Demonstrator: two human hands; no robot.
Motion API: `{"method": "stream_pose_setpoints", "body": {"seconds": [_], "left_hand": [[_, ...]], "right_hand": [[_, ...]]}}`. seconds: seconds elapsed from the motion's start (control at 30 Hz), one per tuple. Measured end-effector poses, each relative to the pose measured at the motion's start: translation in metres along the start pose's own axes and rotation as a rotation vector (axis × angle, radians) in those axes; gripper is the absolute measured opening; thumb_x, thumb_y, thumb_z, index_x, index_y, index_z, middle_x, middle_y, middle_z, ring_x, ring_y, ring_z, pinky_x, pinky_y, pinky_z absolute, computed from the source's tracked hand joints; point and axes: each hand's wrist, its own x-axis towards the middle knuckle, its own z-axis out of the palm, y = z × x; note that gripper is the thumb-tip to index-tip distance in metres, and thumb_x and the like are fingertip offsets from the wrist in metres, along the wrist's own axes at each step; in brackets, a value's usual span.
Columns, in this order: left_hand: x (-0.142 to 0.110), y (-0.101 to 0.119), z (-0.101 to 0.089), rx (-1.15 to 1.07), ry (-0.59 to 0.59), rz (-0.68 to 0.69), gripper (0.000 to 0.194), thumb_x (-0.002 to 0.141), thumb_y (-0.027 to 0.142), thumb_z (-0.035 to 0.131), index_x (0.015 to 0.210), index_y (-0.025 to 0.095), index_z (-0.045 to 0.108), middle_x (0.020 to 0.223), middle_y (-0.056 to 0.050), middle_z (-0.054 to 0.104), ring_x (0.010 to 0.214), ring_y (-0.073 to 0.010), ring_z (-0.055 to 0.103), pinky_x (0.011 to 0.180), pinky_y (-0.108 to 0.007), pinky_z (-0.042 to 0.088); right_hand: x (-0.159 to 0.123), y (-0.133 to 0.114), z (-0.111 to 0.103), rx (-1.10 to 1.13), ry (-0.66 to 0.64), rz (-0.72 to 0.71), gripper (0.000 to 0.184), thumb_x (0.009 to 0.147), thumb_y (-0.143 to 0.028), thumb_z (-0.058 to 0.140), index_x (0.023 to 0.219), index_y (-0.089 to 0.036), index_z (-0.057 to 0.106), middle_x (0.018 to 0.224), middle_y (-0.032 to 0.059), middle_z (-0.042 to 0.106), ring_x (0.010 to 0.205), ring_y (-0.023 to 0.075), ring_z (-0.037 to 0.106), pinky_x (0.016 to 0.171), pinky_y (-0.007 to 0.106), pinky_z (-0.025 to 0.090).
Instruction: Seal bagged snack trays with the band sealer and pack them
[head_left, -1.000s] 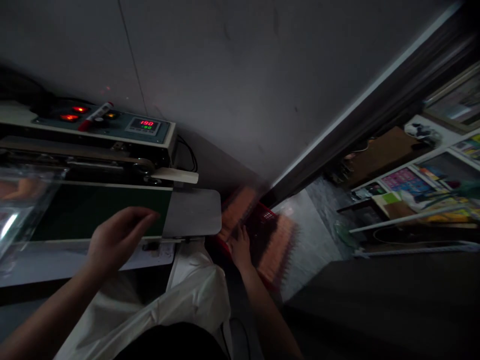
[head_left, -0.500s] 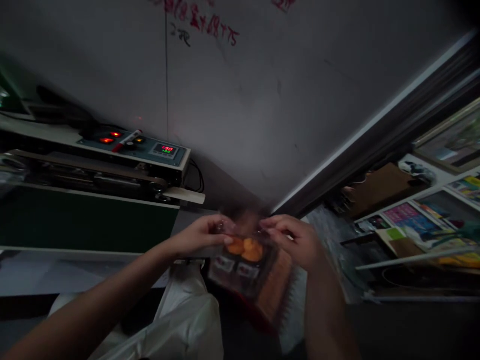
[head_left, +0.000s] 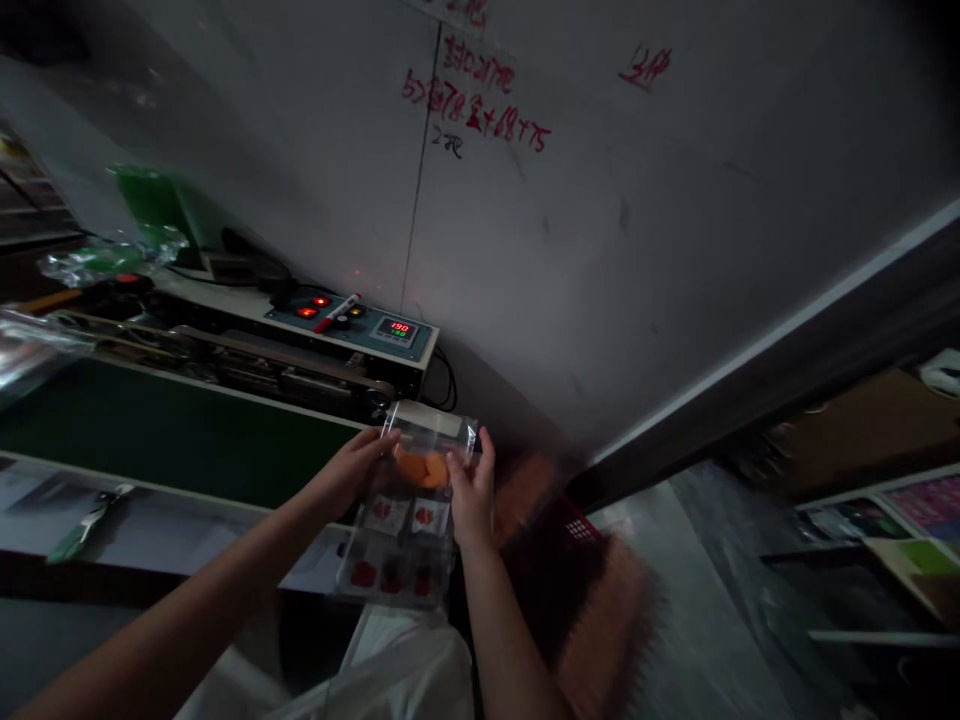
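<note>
Pinches clear pkt (head_left: pixel 410 512) by upper edges w/ L hand (head_left: pixel 354 472) & R hand (head_left: pixel 472 498) nr green belt (head_left: pixel 187 432); looks filled, isn't yet laid there; can't tell if sealed.

1 head-worn view; looks forward and down, near the pack (head_left: pixel 409 512); wall (head_left: pixel 570 260) beyond.

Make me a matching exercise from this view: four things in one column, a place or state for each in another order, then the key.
Things
1. Clear plastic packet holding orange pieces
2. Red-and-white marker pen
3. Small rectangular digital display
4. Red handwriting

Places or states
A. Lit with red and green digits
B. On the grey wall
C. Held by the left hand and right hand
D. Lying across the blue-grey control panel

Pairs: 1-C, 2-D, 3-A, 4-B
</note>
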Motion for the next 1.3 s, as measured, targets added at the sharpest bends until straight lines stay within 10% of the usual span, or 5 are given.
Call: {"method": "stream_pose_setpoints", "body": {"seconds": [0.27, 0.77, 1.3], "left_hand": [[0.021, 0.006, -0.012, 0.121, 0.172, -0.038, 0.064, 0.044, 0.056, 0.093, 0.087, 0.013, 0.073, 0.073, -0.005, 0.068, 0.055, -0.0145, 0.061, 0.046, -0.022, 0.043], [0.045, 0.005, -0.005, 0.111, 0.274, -0.012, 0.034, 0.048, 0.036, 0.077, 0.072, 0.017, 0.064, 0.059, 0.002, 0.055, 0.044, -0.0103, 0.048, 0.039, -0.020, 0.030], [0.052, 0.012, -0.032, 0.273, 0.513, 0.072, 0.032, 0.055, 0.043, 0.070, 0.072, 0.016, 0.068, 0.047, 0.004, 0.047, 0.042, -0.0137, 0.041, 0.043, -0.026, 0.028]], "right_hand": [[0.011, -0.004, -0.008, -0.168, -0.052, -0.074, 0.044, 0.092, -0.044, 0.058, 0.125, -0.017, 0.067, 0.127, 0.0145, 0.069, 0.113, 0.0257, 0.066, 0.093, 0.039, 0.056], [0.009, 0.013, -0.001, -0.341, 0.056, -0.181, 0.046, 0.094, -0.040, 0.054, 0.131, -0.013, 0.063, 0.125, 0.0204, 0.067, 0.114, 0.0290, 0.064, 0.097, 0.044, 0.052], [0.011, 0.016, 0.053, -0.263, 0.144, -0.116, 0.041, 0.092, -0.033, 0.057, 0.128, -0.012, 0.058, 0.120, 0.0195, 0.058, 0.109, 0.0269, 0.058, 0.094, 0.042, 0.053]]}}
